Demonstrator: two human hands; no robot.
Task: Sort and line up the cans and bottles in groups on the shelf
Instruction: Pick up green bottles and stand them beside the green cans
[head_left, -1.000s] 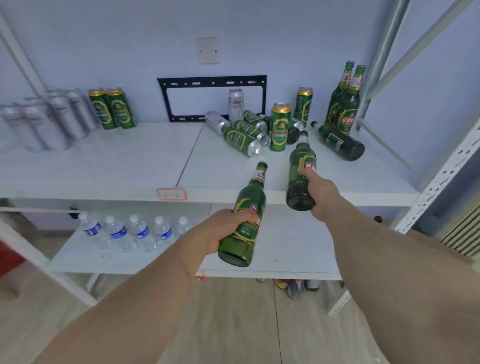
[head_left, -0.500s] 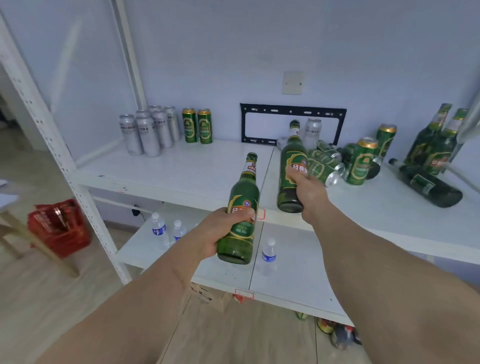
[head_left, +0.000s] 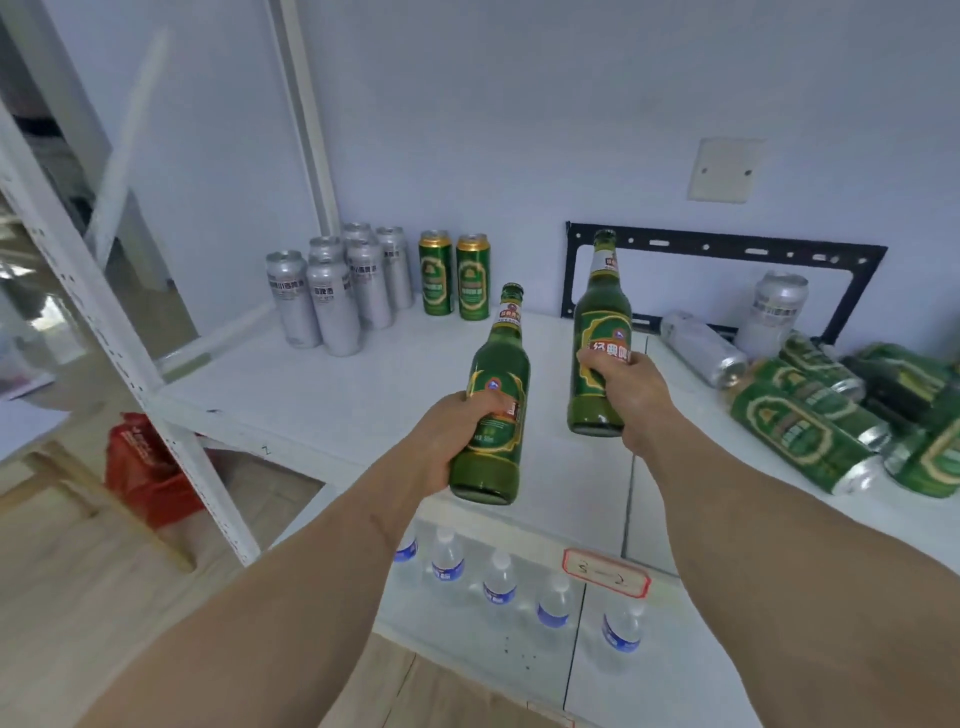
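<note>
My left hand (head_left: 460, 434) grips a green beer bottle (head_left: 496, 410) held upright above the front edge of the white shelf (head_left: 322, 395). My right hand (head_left: 626, 395) grips a second green beer bottle (head_left: 602, 312), also upright, a little further back over the shelf. At the back left stand several silver cans (head_left: 332, 291) in a cluster, with two green cans (head_left: 454, 273) upright beside them. On the right lies a jumble of green cans (head_left: 795, 431) and a silver can on its side (head_left: 701, 348); another silver can (head_left: 776, 312) stands behind.
A black metal bracket (head_left: 727, 249) hangs on the wall behind the shelf. Several small water bottles (head_left: 498, 577) stand on the lower shelf. A white upright post (head_left: 119, 353) frames the left side, with a red crate (head_left: 145, 467) on the floor beyond it.
My view has swung left and closer to the shelf. Both hands have carried their bottles leftward, toward the standing cans, and now hold them more upright.
</note>
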